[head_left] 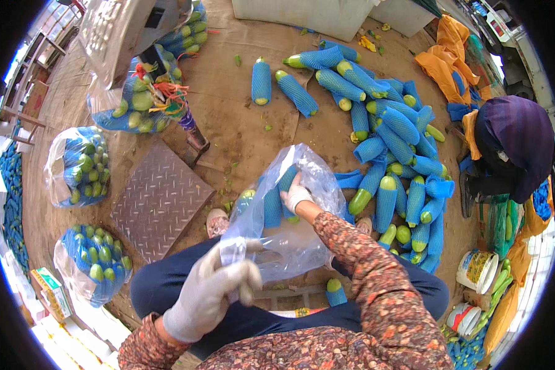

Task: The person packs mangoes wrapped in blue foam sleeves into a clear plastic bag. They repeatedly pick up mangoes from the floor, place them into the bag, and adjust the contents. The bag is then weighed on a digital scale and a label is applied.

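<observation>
Left hand point(209, 296) pinches the clear plastic bag point(290, 216) rim shut-fisted, right hand point(296, 196) inside gripping a blue-netted fruit point(272, 206); keep mouth wide, seat fruit deep.

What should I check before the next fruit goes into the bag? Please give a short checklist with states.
1. Left hand grips the bag rim: ok.
2. Bag mouth held open: ok.
3. Right hand is out of the bag: not ok, it reaches inside among netted fruits.
4. More fruit close by: ok, the pile lies to the right.
5. Bag has room left: cannot tell.
</observation>
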{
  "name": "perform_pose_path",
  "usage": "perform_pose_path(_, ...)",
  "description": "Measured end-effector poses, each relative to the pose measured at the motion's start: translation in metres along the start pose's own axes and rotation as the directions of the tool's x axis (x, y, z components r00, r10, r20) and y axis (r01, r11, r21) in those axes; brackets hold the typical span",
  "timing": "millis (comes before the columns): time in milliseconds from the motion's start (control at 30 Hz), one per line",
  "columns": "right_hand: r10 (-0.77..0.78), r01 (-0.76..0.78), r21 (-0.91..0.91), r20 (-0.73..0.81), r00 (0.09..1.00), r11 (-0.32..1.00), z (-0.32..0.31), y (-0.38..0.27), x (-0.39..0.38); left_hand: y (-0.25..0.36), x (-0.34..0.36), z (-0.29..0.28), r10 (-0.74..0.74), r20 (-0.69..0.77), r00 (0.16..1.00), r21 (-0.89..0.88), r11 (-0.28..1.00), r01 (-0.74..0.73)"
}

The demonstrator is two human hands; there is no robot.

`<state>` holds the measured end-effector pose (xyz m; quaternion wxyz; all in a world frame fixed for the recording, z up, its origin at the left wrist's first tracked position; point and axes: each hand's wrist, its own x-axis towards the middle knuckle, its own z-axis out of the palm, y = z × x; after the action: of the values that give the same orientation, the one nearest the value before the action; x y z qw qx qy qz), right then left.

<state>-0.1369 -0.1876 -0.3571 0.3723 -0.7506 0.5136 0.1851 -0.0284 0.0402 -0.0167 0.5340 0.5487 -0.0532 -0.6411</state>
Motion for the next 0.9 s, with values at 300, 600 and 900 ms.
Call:
perform_pose_path(300,-0.735,0.238,0.887,0.151,0.661,0.397,-0.259,-0.035,0.062,0.018,0.027,-0.005,-0.206,-0.019,0.978,0.019,0.978,0.206)
perform_pose_path(600,0.029,-0.01,0.168,-0.112,0.993,0.986,-0.168,-0.013,0.237,0.021,0.041,0.016,-0.239,-0.126,0.963,0.056,0.967,0.247)
perform_pose_path(900,-0.688,0.645,-0.241,-0.273,0.672,0.725,-0.292,-0.007,-0.052,0.022,0.012,0.019,0.702,-0.083,0.707,0.875,0.39,-0.285)
